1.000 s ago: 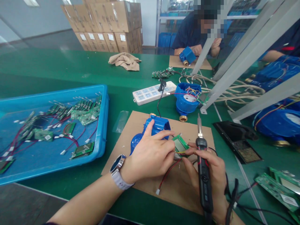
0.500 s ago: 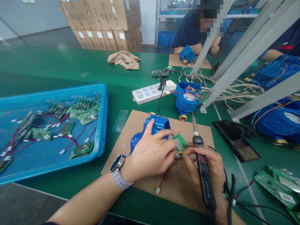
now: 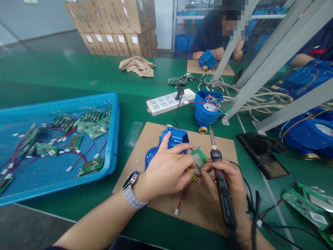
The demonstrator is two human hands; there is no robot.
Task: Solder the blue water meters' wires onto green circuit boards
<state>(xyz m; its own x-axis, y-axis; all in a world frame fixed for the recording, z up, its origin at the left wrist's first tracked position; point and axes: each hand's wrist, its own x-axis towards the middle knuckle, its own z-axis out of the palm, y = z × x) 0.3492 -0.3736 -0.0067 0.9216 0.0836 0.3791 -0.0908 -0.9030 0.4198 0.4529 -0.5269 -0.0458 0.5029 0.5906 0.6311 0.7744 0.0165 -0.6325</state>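
Note:
My left hand rests over a blue water meter, its index finger stretched along the housing. Its thumb and other fingers are pinched around thin yellow wires, whose loose ends stick out to the right. My right hand is closed around a soldering iron, whose tip points up and away from me. The thumb and fingertips of that hand also pinch the lower edge of a green circuit board with a display. A red and black lead ending in a white connector hangs below the board.
Cardboard lies under the work. A blue bin of circuit boards stands left. Behind are a power strip and another meter. Right are a black iron stand, metal posts and boards. A co-worker sits opposite.
The yellow wires have swung down from the board's edge and now hang free below it. My right hand and the soldering iron have shifted slightly left.

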